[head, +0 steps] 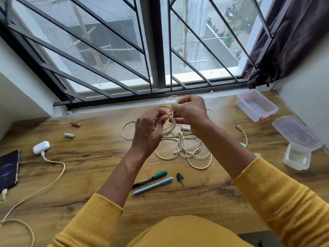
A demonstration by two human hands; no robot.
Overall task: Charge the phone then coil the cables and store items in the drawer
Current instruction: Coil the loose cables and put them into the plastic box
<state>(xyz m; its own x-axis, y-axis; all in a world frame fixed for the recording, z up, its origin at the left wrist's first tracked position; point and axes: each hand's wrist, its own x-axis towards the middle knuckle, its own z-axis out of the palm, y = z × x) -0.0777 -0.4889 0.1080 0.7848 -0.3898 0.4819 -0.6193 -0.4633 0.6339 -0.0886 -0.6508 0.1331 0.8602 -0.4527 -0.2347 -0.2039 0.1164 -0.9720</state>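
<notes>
Raised hands [169, 122], both pinching coiled cable [171, 126]

Count on my desk: two batteries [76, 124] [69, 135] at ten o'clock, two pens [150, 178] [153, 185] and one key [180, 178] at six, one phone [8, 169] at eight.

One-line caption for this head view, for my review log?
Both hands, left and right, wind a cream cable above the wooden table.

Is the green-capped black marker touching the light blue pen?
Apart. The head view shows bare wood between the green-capped black marker and the light blue pen along their length.
</notes>
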